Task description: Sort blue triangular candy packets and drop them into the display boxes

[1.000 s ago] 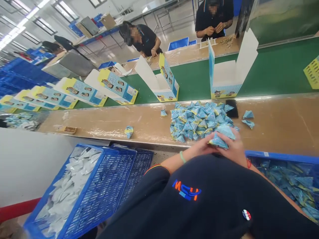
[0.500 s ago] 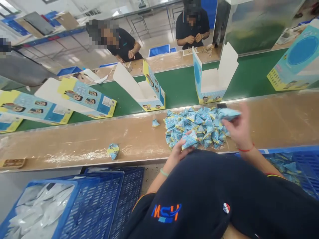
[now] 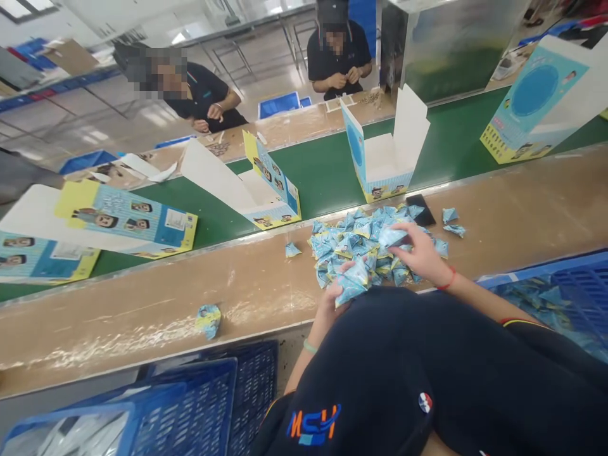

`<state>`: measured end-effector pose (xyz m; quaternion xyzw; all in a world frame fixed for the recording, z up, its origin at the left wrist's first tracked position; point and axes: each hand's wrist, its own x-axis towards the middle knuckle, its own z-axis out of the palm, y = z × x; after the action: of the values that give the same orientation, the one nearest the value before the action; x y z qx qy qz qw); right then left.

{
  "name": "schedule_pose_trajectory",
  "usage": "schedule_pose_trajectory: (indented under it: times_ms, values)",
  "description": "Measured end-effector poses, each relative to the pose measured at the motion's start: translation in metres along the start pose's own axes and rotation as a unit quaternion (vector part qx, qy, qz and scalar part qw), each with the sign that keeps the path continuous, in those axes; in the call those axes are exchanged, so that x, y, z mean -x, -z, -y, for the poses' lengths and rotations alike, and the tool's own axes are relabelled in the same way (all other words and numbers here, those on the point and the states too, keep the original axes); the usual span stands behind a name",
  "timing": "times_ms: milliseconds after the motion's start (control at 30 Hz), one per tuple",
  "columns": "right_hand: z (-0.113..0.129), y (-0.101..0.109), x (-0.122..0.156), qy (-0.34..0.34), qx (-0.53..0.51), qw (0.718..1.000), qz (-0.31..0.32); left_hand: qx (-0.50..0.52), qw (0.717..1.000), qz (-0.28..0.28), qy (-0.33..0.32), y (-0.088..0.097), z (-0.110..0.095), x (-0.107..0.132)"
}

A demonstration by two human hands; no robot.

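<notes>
A heap of small blue and yellow pyramid-shaped packets [image 3: 344,240] lies on the brown bench in front of me. At the heap's near edge, my left hand [image 3: 332,294] is closed around a blue packet [image 3: 354,283]. My right hand [image 3: 420,253] pinches another blue packet [image 3: 392,237] between thumb and fingers, just above the heap. Behind the right hand a flat black object [image 3: 422,212] lies partly under the packets. Two loose packets [image 3: 449,215] sit to its right, and a single packet [image 3: 292,249] lies left of the heap.
Open printed cartons [image 3: 387,171] stand along the green belt [image 3: 323,177] beyond the bench [image 3: 256,278]. A crumpled packet [image 3: 209,321] lies at left. Blue crates [image 3: 190,405] are below left; another crate [image 3: 584,285] holds packets at right. Two people [image 3: 337,57] work across the belt.
My right hand has moved left over the heap with a packet in it. Two loose packets now show right of the black object. The view has shifted and tilted; my left hand still holds its packet.
</notes>
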<state>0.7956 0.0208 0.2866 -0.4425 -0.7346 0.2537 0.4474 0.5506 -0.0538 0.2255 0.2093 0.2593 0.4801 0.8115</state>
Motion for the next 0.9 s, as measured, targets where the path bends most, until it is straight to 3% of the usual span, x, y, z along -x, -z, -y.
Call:
schedule_pose_trajectory:
  times_ms: [133, 300, 400, 500, 567, 767, 900]
  values:
    - [-0.006, -0.014, 0.005, -0.002, -0.012, 0.995, 0.1, -0.065, 0.994, 0.088, 0.006, -0.006, -0.004, -0.034]
    - [-0.026, 0.0, 0.006, -0.026, -0.003, 0.996, 0.081, -0.11, 0.989, 0.096, 0.03, -0.008, -0.005, -0.051]
    - [-0.038, 0.015, 0.003, 0.068, 0.08, 0.991, 0.085, -0.102, 0.991, 0.08, 0.016, -0.017, 0.001, -0.051]
    - [-0.045, 0.032, -0.001, 0.191, 0.175, 0.956, 0.139, -0.064, 0.995, 0.076, 0.014, -0.029, 0.009, -0.053]
    - [-0.045, 0.044, -0.004, 0.216, 0.201, 0.942, 0.161, -0.048, 0.994, 0.091, 0.03, -0.038, 0.015, -0.056]
    - [-0.044, 0.074, -0.012, 0.166, 0.134, 0.954, 0.212, -0.032, 0.996, 0.067, 0.05, -0.051, 0.029, -0.062]
    - [-0.047, 0.088, -0.017, 0.164, 0.217, 0.944, 0.186, -0.015, 0.997, 0.058, 0.044, -0.051, 0.041, -0.068]
